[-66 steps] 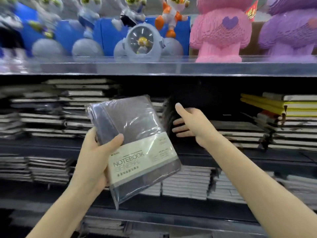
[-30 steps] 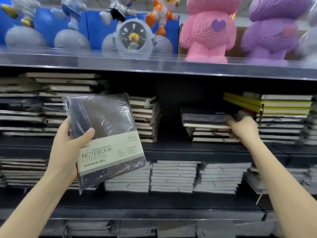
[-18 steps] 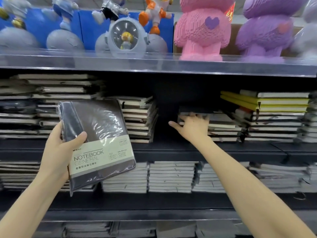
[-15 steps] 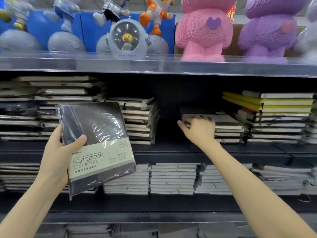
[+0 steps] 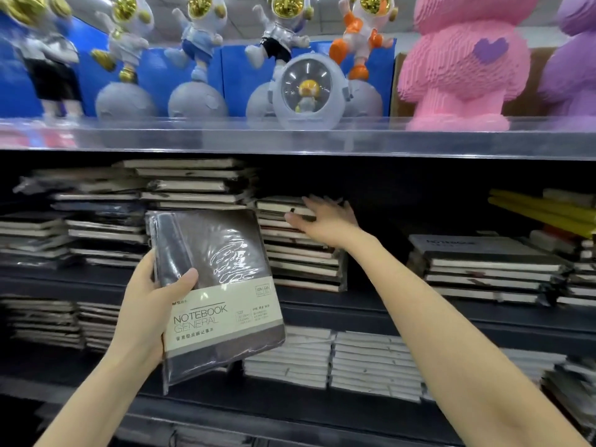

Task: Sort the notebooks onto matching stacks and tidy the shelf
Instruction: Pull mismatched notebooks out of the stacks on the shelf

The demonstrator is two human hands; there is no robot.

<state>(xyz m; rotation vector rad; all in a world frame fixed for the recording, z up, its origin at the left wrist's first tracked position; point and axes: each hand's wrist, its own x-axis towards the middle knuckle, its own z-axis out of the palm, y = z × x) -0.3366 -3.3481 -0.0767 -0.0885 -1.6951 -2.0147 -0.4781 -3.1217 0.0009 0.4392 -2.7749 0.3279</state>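
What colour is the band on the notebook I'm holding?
Cream with dark lettering: the paper band on the notebook in the left hand. Head view.

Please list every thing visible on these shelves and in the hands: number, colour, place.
wrapped notebook: one, dark grey, cream band, foreground, centre left
astronaut figurines: five, white with gold visors, top shelf
capsule figurine: one, pale grey, top shelf centre
pink block figure: one, pink, top shelf right
purple block figure: one, purple, far right edge
notebook stacks: several, dark covers, middle shelf
yellow notebooks: few, yellow, middle shelf right
lower stacks: several, white edges, lower shelf
left grip: one, bare hand, holds wrapped notebook
right grip: one, bare hand, touches a middle stack
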